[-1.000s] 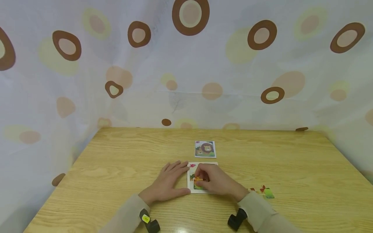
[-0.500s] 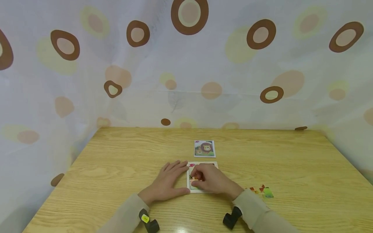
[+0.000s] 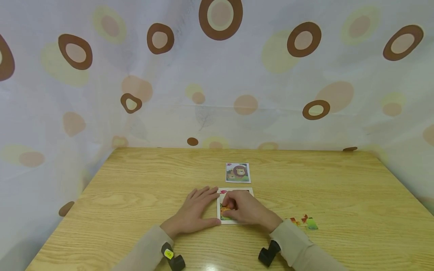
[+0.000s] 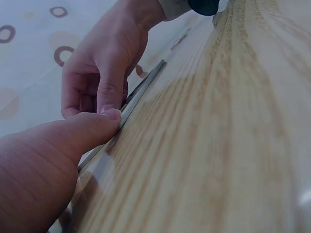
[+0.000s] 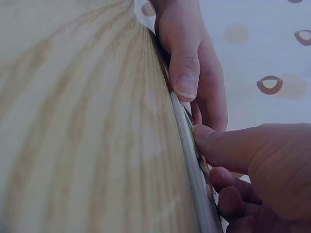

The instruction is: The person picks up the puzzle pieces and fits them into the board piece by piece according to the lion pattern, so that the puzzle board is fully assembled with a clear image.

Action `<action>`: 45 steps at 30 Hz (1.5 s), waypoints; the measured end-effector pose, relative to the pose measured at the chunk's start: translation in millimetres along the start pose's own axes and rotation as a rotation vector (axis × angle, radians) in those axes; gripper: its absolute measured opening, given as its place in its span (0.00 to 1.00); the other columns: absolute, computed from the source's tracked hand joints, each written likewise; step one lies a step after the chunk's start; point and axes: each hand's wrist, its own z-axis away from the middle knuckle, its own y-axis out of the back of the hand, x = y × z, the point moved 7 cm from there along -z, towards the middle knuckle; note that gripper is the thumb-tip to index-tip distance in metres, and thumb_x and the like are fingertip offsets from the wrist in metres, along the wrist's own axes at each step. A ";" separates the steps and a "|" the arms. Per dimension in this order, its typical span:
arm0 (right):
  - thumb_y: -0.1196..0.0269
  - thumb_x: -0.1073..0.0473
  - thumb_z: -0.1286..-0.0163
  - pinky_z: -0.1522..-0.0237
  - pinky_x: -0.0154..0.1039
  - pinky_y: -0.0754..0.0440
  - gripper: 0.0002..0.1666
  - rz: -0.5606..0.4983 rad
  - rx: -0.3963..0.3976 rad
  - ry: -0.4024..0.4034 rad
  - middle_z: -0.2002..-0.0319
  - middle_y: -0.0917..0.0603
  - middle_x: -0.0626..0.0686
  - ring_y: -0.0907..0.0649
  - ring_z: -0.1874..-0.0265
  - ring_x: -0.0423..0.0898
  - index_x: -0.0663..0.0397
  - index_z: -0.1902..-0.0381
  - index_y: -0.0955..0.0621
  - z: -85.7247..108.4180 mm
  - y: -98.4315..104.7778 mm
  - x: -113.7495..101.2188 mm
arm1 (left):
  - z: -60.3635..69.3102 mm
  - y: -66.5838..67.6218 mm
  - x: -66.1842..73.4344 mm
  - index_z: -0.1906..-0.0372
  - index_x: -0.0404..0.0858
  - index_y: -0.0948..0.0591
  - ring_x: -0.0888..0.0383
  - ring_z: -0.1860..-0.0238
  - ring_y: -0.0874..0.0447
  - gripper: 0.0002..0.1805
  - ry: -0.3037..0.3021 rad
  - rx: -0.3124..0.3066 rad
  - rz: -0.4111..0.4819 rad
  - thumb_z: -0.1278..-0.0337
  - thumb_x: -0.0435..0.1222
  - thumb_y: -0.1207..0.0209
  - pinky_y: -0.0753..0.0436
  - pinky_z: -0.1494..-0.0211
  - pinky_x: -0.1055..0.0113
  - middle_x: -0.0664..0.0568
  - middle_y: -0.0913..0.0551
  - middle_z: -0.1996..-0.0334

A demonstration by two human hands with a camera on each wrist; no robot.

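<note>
A white-rimmed jigsaw tray (image 3: 218,206) lies flat on the table between both hands. My left hand (image 3: 190,215) rests beside it, fingers spread and straight, with the fingertips and thumb touching its left edge. Over the tray, my right hand (image 3: 249,209) bends its fingers and thumb onto an orange-and-green puzzle piece (image 3: 225,212) at the lower left of the picture. That hand covers much of the tray. In the right wrist view, the right thumb (image 5: 228,145) lies at the tray's raised edge (image 5: 187,145), close to the left thumb.
Behind the tray lies a small picture card (image 3: 238,172) with a lion. Several loose puzzle pieces (image 3: 310,223), red, orange and green, lie right of the right wrist. A patterned curtain (image 3: 217,128) stands along the table's back edge.
My right hand has shifted slightly left over the tray. The puzzle piece, earlier held up and tilted, now lies lower, at the tray's lower left. My left hand has stayed put.
</note>
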 end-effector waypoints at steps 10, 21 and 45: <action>0.30 0.60 0.40 0.76 0.24 0.28 0.05 0.045 0.013 0.072 0.78 0.20 0.42 0.30 0.80 0.29 0.54 0.70 0.17 1.1 0.1 -4.1 | 0.3 0.5 1.6 0.28 0.41 0.36 0.44 0.25 0.49 0.42 -0.020 0.003 0.012 0.43 0.57 0.40 0.53 0.27 0.37 0.50 0.41 0.26; 0.38 0.66 0.34 0.75 0.28 0.26 0.04 -0.110 0.016 0.075 0.72 0.20 0.43 0.29 0.78 0.31 0.52 0.62 0.19 17.7 11.7 8.2 | 1.8 -0.3 2.1 0.28 0.41 0.35 0.45 0.25 0.50 0.42 0.013 -0.014 0.020 0.44 0.57 0.40 0.56 0.26 0.40 0.51 0.41 0.25; 0.33 0.62 0.37 0.75 0.32 0.22 0.11 -0.150 -0.184 -0.030 0.69 0.23 0.49 0.25 0.77 0.33 0.57 0.58 0.21 82.0 86.0 48.5 | -0.1 1.0 0.2 0.29 0.43 0.35 0.47 0.24 0.50 0.42 0.020 -0.017 0.003 0.44 0.59 0.41 0.57 0.25 0.42 0.52 0.43 0.25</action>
